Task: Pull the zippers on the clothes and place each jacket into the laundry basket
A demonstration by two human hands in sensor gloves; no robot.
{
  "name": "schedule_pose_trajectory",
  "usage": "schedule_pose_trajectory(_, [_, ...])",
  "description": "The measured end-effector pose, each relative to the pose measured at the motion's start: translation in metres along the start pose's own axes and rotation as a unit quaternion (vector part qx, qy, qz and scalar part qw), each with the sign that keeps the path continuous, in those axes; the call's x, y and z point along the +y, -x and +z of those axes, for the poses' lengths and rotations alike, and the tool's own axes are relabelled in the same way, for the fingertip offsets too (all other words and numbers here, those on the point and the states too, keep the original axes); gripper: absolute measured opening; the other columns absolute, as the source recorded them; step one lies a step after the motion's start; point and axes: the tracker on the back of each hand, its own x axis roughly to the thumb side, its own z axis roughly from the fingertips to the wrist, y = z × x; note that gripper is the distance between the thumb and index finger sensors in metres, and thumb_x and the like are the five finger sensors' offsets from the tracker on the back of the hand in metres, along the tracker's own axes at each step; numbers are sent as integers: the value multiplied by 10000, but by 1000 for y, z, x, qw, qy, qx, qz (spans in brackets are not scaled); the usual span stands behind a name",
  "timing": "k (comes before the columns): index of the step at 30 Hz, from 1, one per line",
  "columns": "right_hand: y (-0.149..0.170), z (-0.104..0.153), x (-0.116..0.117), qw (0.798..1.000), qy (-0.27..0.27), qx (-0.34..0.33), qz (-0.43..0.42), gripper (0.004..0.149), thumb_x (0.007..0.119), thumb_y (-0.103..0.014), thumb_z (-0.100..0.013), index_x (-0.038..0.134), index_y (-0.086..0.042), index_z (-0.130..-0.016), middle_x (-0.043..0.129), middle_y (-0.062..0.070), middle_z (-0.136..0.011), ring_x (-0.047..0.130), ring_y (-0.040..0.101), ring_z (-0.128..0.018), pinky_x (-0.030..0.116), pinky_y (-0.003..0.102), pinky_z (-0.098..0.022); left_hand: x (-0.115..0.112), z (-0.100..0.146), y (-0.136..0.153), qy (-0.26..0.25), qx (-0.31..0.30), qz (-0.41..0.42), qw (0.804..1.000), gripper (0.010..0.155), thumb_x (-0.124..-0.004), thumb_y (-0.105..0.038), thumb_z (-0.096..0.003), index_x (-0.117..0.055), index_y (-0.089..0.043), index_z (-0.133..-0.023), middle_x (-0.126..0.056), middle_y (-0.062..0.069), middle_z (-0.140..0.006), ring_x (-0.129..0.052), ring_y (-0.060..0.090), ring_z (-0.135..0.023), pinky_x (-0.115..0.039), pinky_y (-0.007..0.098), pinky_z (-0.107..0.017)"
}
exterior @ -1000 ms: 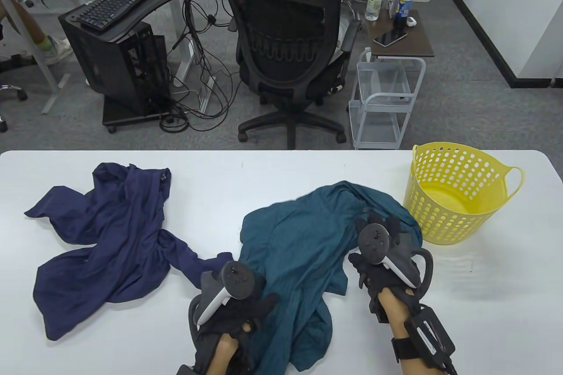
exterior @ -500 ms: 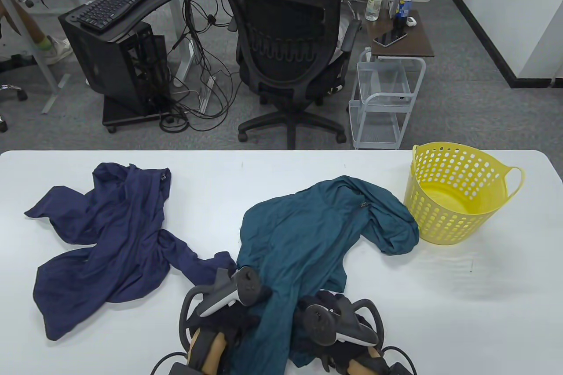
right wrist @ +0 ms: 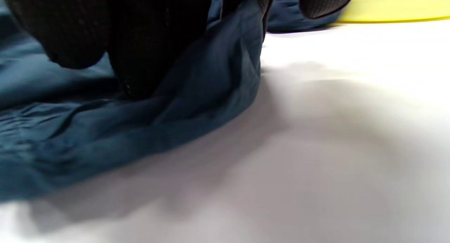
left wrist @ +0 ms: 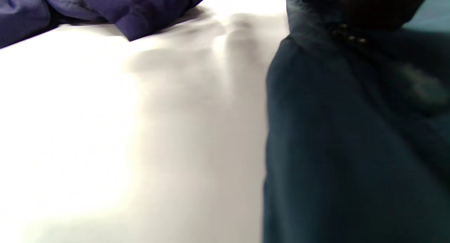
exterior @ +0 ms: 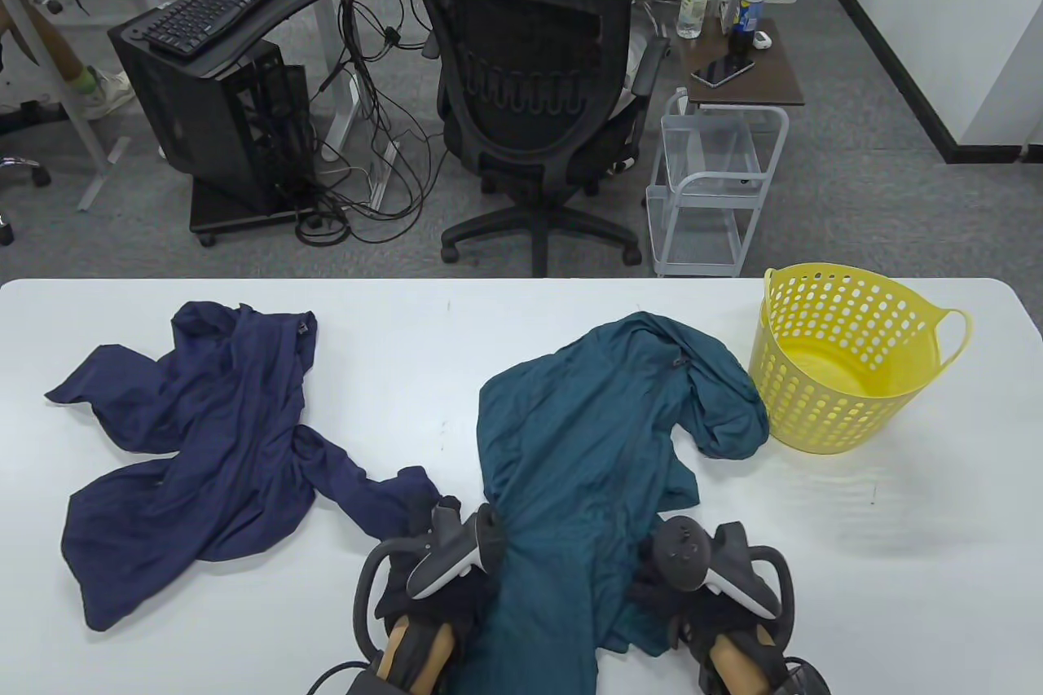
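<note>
A teal jacket (exterior: 587, 434) lies spread down the middle of the white table (exterior: 896, 565), its collar end close to the yellow laundry basket (exterior: 839, 369). My left hand (exterior: 466, 593) holds the jacket's near left edge, and the left wrist view shows the dark glove (left wrist: 379, 7) bunching teal cloth (left wrist: 351, 148). My right hand (exterior: 664, 593) grips the near right edge; in the right wrist view its fingers (right wrist: 140, 53) pinch a fold of the teal fabric (right wrist: 197, 106). A navy jacket (exterior: 195, 450) lies crumpled at the left.
The basket stands upright with nothing in it at the table's right, its yellow wall (right wrist: 397, 11) visible behind my right hand. One navy sleeve (exterior: 375, 495) reaches to my left hand. Beyond the far edge stand an office chair (exterior: 538, 100) and a wire cart (exterior: 709, 182).
My right hand came back from the jacket's collar near the basket to the near edge. Both hands then moved apart, and the teal jacket shifted right and lies flatter.
</note>
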Motion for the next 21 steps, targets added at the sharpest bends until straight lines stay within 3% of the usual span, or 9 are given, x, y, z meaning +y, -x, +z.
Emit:
schedule_pose_trajectory(5, [41, -1, -5, 998, 13, 59, -26, 414, 833, -577, -445, 967, -329, -748, 805, -206, -1058, 625, 293, -1066, 480, 640, -715, -1, 5, -13, -15, 8, -46, 999, 657, -693, -645, -399, -470, -578, -1014, -249, -54, -1227, -94, 358, -1082, -340, 612, -756])
schedule_pose_trajectory(10, [45, -1, -6, 998, 30, 56, -29, 424, 830, -555, -450, 984, -286, -738, 839, -170, -1042, 615, 313, -1066, 470, 649, -714, 3, 16, -18, 23, -68, 7, 997, 604, -685, -644, -400, -616, -529, -989, -295, -68, -1225, -92, 352, -1082, -329, 616, -756])
schedule_pose_trajectory(13, [38, 4, -15, 998, 41, 42, -21, 446, 821, -551, -454, 983, -274, -765, 879, -126, -1023, 638, 319, -1055, 492, 643, -708, 8, 20, -16, 36, -100, 27, 994, 571, -676, -636, -406, -707, -508, -961, -365, -65, -1225, -141, 354, -1096, -350, 619, -754])
schedule_pose_trajectory(18, [-1, 19, -47, 988, 143, 7, -64, 464, 815, -529, -475, 952, -250, -819, 891, -36, -1016, 751, 365, -974, 579, 618, -676, 24, 21, 9, -39, -74, 102, 991, 562, -686, -595, -412, -700, -498, -965, -507, -56, -1200, -294, 362, -1105, -427, 614, -742])
schedule_pose_trajectory(21, [-38, 13, -57, 989, 139, -11, -58, 485, 808, -545, -478, 909, -283, -874, 854, -42, -1051, 755, 373, -970, 591, 608, -676, 29, 19, 27, -65, -46, 126, 989, 563, -690, -582, -416, -711, -472, -968, -573, -44, -1182, -363, 377, -1099, -466, 616, -731])
